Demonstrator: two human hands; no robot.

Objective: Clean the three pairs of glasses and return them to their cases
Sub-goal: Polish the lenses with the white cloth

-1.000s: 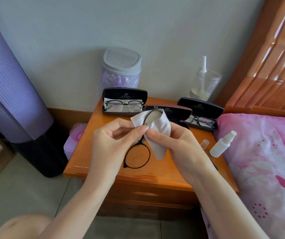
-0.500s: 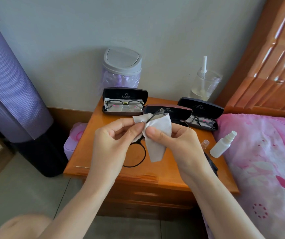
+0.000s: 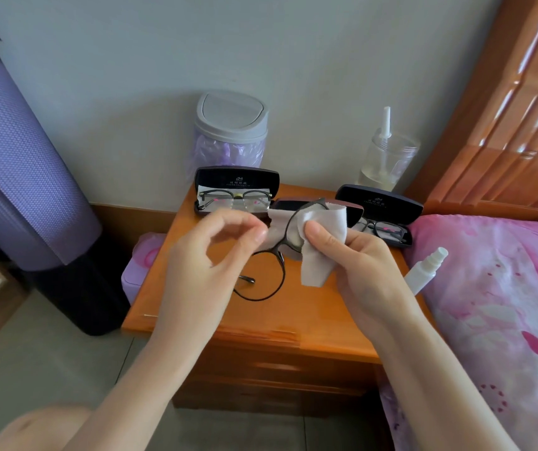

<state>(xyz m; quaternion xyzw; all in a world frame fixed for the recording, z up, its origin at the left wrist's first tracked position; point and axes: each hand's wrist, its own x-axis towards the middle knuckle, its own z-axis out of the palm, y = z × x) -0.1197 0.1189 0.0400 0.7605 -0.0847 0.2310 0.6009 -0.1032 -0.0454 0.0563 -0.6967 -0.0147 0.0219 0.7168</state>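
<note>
Black-rimmed glasses (image 3: 279,250) against a white cloth (image 3: 318,255), over a glossy orange-brown table (image 3: 293,317). Behind, a black far case (image 3: 236,180) with pale lettering, a black bedside case (image 3: 380,200), a grey-lidded bin (image 3: 231,115) lined in lilac. To one side, a purple mat (image 3: 17,174) with a fine dotted weave. To the other, a white spray bottle (image 3: 423,271) against pink bedding (image 3: 505,304) printed in deeper pink and white.

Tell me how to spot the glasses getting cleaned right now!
Find the orange wooden nightstand beside the pink bed. Held over its middle is a pair of glasses with thin, round black rims, the right hand pinching a white cloth over one lens. Its neighbours lie inside cases: one pair in the left case, another pair in the right case; only this one is out.
</note>
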